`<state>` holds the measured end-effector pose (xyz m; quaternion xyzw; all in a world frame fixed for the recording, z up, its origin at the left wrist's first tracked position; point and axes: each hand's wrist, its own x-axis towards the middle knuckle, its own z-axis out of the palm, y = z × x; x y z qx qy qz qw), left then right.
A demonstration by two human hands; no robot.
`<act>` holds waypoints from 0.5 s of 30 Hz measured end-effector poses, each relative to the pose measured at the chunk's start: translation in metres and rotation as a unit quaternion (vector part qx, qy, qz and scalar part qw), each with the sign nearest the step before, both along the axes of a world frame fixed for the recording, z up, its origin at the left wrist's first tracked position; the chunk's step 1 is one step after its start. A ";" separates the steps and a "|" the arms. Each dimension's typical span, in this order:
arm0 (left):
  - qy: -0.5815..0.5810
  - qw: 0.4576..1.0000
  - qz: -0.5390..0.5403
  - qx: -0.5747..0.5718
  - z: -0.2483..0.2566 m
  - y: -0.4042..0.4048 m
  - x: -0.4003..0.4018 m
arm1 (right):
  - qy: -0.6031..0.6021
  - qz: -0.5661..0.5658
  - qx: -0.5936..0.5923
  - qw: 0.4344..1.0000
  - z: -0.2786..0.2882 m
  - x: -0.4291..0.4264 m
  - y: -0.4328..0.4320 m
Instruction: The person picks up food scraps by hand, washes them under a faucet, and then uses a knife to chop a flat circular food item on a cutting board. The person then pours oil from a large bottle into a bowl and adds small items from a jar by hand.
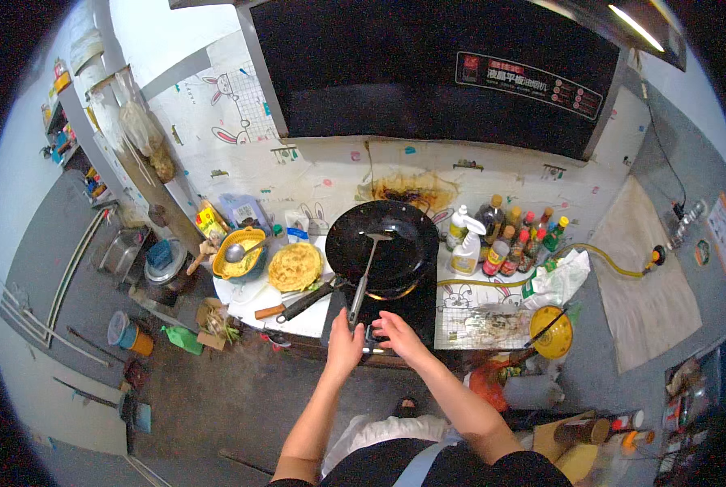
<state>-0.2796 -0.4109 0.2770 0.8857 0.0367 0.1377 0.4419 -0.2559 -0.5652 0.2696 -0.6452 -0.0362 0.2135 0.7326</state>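
Observation:
A black wok (363, 243) sits on the gas stove (420, 316), and an orange glow shows under its front rim. Its black handle (308, 301) points toward the front left. Inside the wok lies the head of a metal spatula (373, 255), whose grey handle slopes down toward me. My left hand (344, 344) is at the end of that handle; whether the fingers grip it cannot be made out. Beside it, my right hand (402, 338) holds nothing, fingers apart, over the stove's front edge.
Left of the wok are round yellow flatbreads (294, 268), a yellow basket (220, 262) with a ladle (236, 251), and a wooden handle (269, 311). Several sauce bottles (512, 252), a white spray bottle (464, 252) and a yellow gas hose (490, 283) lie right. A range hood (399, 79) hangs above.

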 end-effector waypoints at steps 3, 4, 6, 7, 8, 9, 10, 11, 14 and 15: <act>-0.024 0.999 0.004 0.021 -0.006 -0.016 0.000 | 0.028 0.013 0.000 1.000 -0.015 0.010 -0.009; 0.012 1.000 0.007 -0.016 -0.006 -0.020 0.001 | 0.049 0.015 -0.006 0.999 -0.020 0.013 -0.012; 0.025 0.998 -0.013 -0.049 -0.009 -0.023 0.001 | 0.058 0.023 -0.007 0.998 -0.025 0.018 -0.010; 0.036 0.995 -0.036 -0.081 -0.010 -0.024 0.001 | 0.064 0.028 -0.009 0.997 -0.025 0.020 -0.006; 0.013 0.983 -0.062 -0.172 -0.012 -0.026 0.003 | 0.086 -0.005 0.049 0.995 -0.024 0.018 -0.002; 0.015 0.983 -0.063 -0.171 -0.011 -0.024 0.005 | 0.087 -0.007 0.050 0.995 -0.022 0.020 0.001; 0.031 0.991 -0.073 -0.111 -0.009 -0.018 0.008 | 0.098 -0.009 0.069 0.993 -0.020 0.023 0.002; 0.048 0.994 -0.084 -0.051 -0.006 -0.013 0.012 | 0.109 -0.012 0.088 0.990 -0.017 0.026 0.003; -0.063 0.993 -0.007 0.095 0.010 0.004 0.024 | 0.135 -0.024 0.113 0.984 -0.011 0.030 0.001; -0.092 0.984 0.023 0.149 0.012 0.015 0.029 | 0.142 -0.012 0.107 0.984 -0.010 0.031 0.001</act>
